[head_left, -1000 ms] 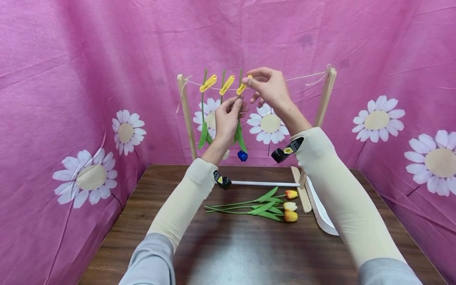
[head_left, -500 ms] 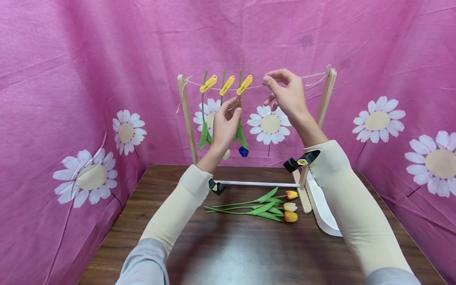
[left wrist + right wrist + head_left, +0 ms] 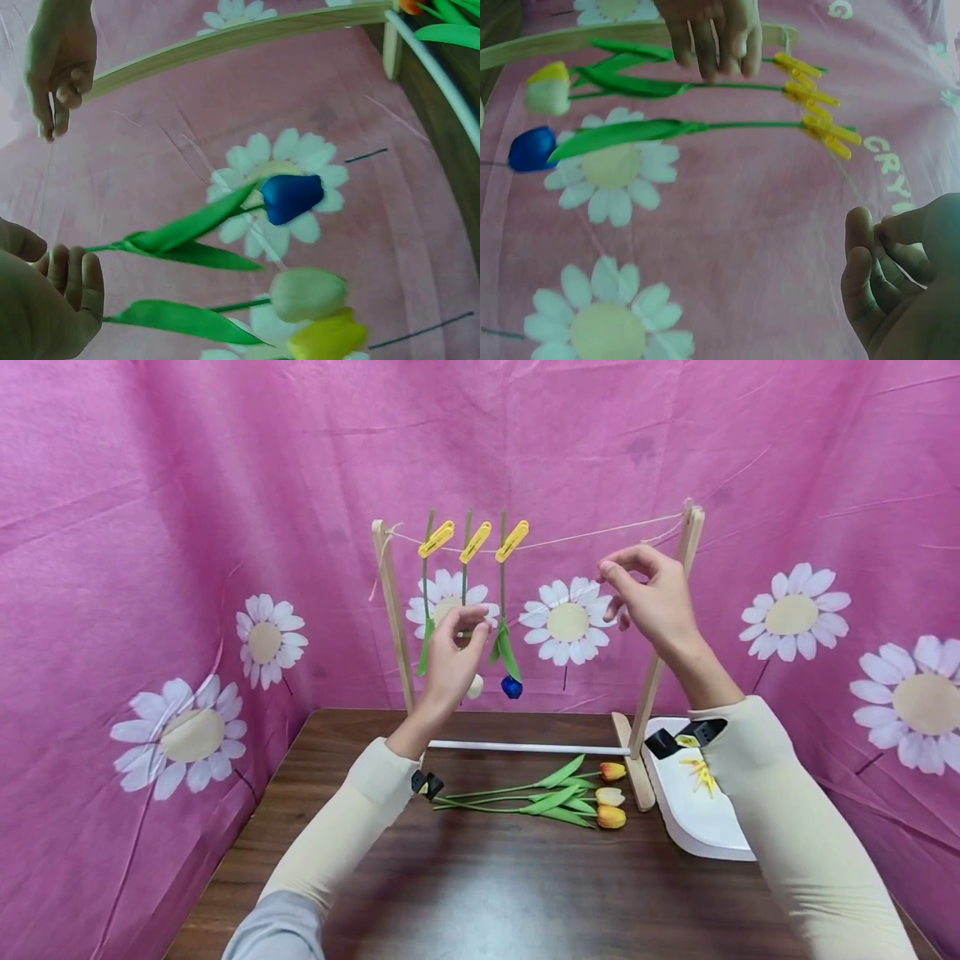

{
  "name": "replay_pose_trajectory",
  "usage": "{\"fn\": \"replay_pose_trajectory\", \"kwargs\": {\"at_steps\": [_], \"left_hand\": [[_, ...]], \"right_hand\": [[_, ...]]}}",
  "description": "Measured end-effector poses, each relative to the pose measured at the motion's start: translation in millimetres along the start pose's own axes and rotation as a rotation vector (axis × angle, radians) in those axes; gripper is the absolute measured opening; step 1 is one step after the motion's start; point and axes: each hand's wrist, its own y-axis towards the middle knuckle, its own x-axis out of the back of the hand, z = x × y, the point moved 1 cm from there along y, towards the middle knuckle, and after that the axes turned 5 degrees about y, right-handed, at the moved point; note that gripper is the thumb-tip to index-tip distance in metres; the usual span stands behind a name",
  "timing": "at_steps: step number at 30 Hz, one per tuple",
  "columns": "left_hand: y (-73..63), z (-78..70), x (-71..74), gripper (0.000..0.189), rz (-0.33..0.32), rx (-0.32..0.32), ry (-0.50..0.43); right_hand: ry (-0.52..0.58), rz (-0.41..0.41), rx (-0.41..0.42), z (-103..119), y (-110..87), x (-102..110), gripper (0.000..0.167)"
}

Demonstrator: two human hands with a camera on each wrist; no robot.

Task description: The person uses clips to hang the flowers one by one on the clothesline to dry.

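Observation:
Three artificial tulips hang heads down from a string (image 3: 585,534), each by a yellow clothespin (image 3: 512,541) at its stem. The rightmost tulip is blue (image 3: 512,687); a white tulip (image 3: 307,294) and a yellow tulip (image 3: 330,336) show beside it in the left wrist view. My left hand (image 3: 452,656) is in front of the hanging stems, fingers loosely bent and holding nothing. It partly hides the stems in the head view. To the right, below the string, my right hand (image 3: 652,597) has relaxed fingers with nothing between them.
Wooden posts (image 3: 392,610) carry the string, with a white rod (image 3: 525,747) low between them. Several tulips (image 3: 555,795) lie on the brown table (image 3: 480,885). A white tray (image 3: 686,827) at right holds yellow clothespins (image 3: 701,775), partly behind the right sleeve.
The right hand has let go of the third clothespin and moved right and down. My left hand has released the blue tulip's stem and drawn down and left. The tulip hangs on the string.

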Motion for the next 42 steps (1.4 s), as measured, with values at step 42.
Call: {"fn": "replay_pose_trajectory", "kwargs": {"at_steps": [42], "left_hand": [[-120.9, 155.7, 64.3, 0.015, 0.645, 0.219, 0.340]], "right_hand": [[-0.871, 0.576, -0.364, -195.6, -85.4, 159.8, 0.022]]}}
